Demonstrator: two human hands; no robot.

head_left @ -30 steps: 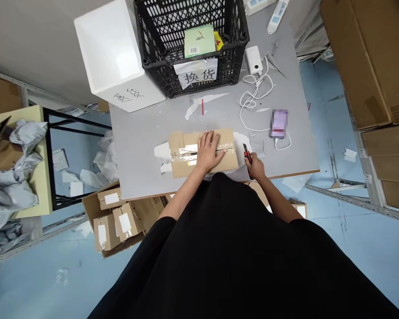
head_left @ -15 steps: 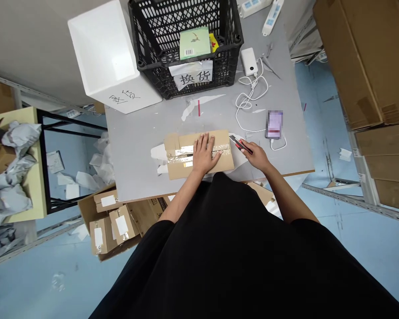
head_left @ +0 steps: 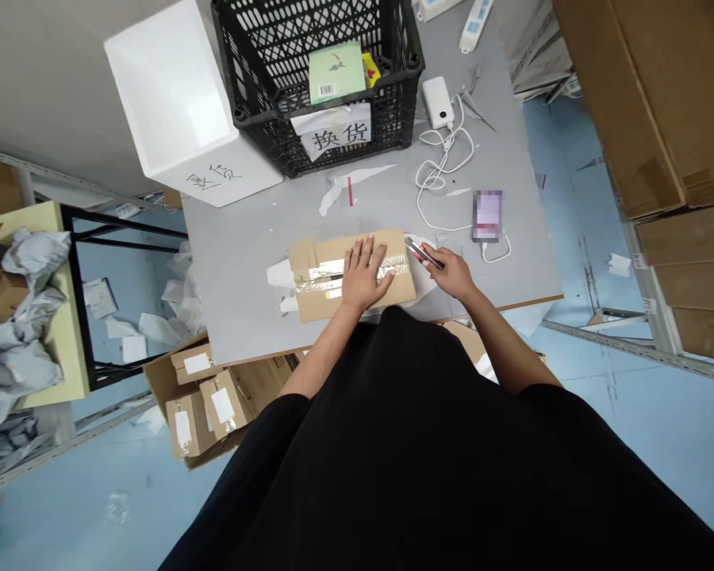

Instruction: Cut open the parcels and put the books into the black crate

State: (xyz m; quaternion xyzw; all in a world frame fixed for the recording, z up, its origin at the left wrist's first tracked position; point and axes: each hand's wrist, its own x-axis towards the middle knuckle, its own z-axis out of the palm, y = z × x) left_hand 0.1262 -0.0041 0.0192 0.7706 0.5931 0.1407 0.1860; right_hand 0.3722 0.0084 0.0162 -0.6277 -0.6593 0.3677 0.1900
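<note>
A flat brown cardboard box [head_left: 312, 305] lies at the front of the grey table, with shiny clear tape running along its top. My left hand [head_left: 363, 275] rests flat on the box, fingers spread. Just right of the box, my right hand [head_left: 451, 274] is closed around a red and black utility knife [head_left: 422, 254], whose tip is at the box's right end. White paper scraps [head_left: 280, 274] stick out from beneath the box on the left.
Behind are a white bin [head_left: 238, 176] and a black crate [head_left: 328, 164] holding a green book [head_left: 336, 73]. A phone [head_left: 488, 216] on a white cable and a power bank [head_left: 438, 103] lie right. Boxes [head_left: 223, 403] sit below the table's left front.
The view has shifted slightly. The knife and my right hand are a little nearer the box's right edge; my left hand stays flat on the box.
</note>
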